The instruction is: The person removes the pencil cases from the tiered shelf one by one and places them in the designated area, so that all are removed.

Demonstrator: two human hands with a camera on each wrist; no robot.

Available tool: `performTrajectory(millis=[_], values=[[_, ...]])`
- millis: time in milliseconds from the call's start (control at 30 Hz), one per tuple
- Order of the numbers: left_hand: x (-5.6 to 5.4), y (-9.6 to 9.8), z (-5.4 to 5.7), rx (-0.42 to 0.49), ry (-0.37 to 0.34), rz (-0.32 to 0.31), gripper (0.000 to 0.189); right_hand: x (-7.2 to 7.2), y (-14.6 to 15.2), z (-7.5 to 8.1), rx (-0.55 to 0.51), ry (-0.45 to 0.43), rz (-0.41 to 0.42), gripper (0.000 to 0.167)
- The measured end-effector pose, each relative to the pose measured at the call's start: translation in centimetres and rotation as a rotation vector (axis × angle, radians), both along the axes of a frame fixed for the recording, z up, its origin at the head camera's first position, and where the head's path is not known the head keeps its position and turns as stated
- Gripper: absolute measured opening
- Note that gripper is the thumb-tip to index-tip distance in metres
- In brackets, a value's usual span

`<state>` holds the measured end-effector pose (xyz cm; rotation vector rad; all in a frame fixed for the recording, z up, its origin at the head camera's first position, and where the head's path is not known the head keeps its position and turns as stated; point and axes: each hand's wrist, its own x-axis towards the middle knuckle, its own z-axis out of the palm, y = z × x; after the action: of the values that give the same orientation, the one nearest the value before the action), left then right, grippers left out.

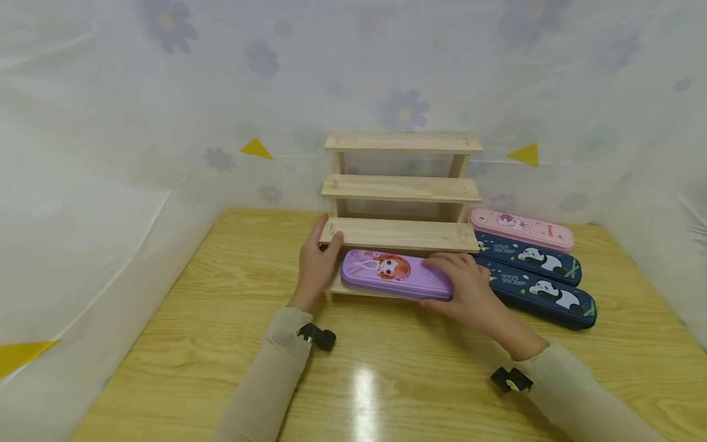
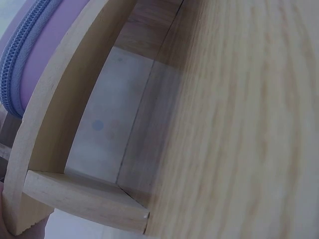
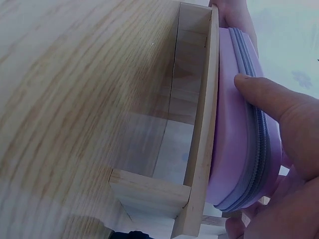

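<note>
A purple zippered pencil case (image 1: pixel 364 267) with a red-haired cartoon girl on its lid lies along the lowest board (image 1: pixel 364 293) of a stepped wooden rack (image 1: pixel 397 233). My right hand (image 1: pixel 466 285) grips the case's right end, fingers over the lid and thumb low at the front. In the right wrist view, that thumb presses beside the grey zipper (image 3: pixel 259 129). At the rack's left side, my left hand (image 1: pixel 319 264) holds the end of the second-lowest board, thumb at its front edge. The left wrist view shows only a bit of this hand at the lower left.
Right of the rack lie a pink pencil case (image 1: pixel 521 229) with a rabbit and two dark blue panda pencil cases (image 1: pixel 544 301), the nearer one beside my right hand. The rack's upper boards (image 1: pixel 403 142) rise toward a flowered curtain (image 1: pixel 309 73) behind the wood-grain table (image 1: pixel 221 344).
</note>
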<state>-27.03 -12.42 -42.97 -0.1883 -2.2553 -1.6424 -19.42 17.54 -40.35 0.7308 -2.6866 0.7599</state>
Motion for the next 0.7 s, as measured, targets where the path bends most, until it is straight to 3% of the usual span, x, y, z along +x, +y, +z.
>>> performTrajectory(millis=[367, 700], values=[[-0.31, 0.05, 0.00, 0.011, -0.001, -0.008, 0.060, -0.33, -0.45, 0.42, 0.014, -0.031, 0.001, 0.069], [-0.18, -0.04, -0.06, -0.011, 0.006, 0.001, 0.062, -0.47, -0.55, 0.08, -0.061, -0.056, 0.056, 0.068]])
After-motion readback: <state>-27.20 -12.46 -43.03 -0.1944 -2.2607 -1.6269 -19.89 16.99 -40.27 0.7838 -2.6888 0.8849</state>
